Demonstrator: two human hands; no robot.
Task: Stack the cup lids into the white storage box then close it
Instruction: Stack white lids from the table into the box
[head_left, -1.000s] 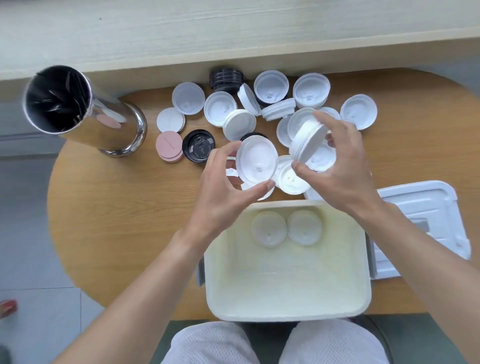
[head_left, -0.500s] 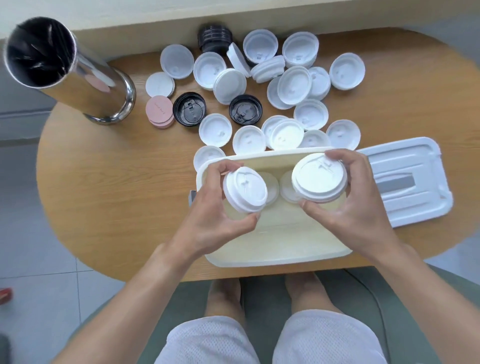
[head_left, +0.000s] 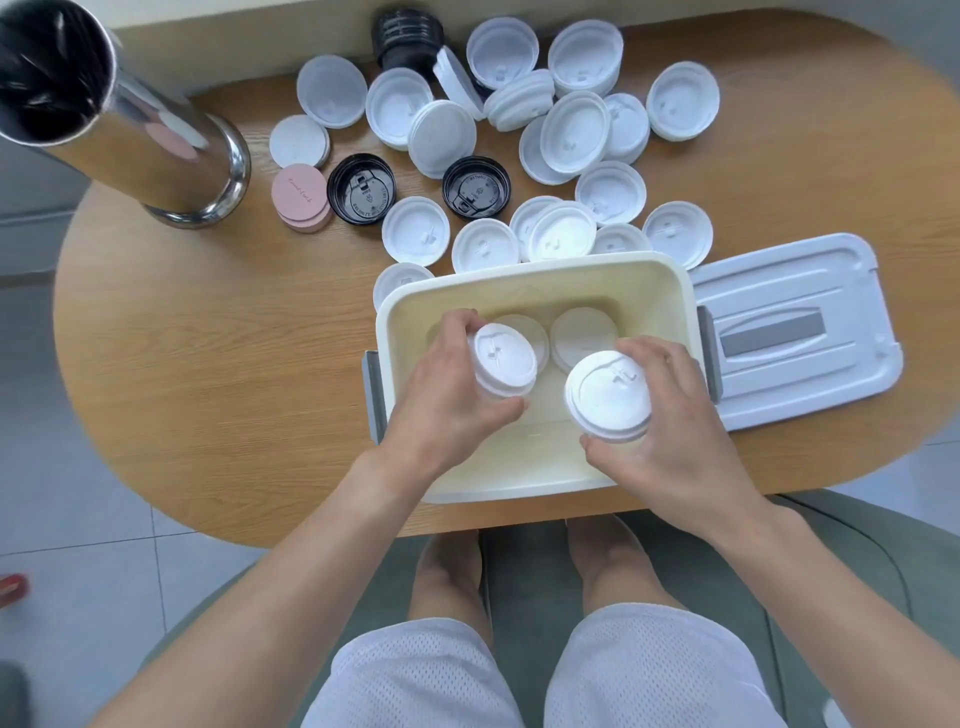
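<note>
Open cream-white plastic storage box sits at table's near edge, two lid stacks on its floor. Left hand grips a small white lid stack, right hand another, both over the box. Best lowered flat beside existing stacks, rims aligned.

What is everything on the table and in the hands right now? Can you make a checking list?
Surface: oval wooden table.
Job's things: white storage box open, two lid stacks inside; box lid lying to its right; many loose white lids behind it.
Clutter: steel canister, pink lids, black lids.
Grippers: left hand and right hand each hold a lid stack over the box.
Cables: nothing seen.
Surroundings: tiled floor, green chair.
</note>
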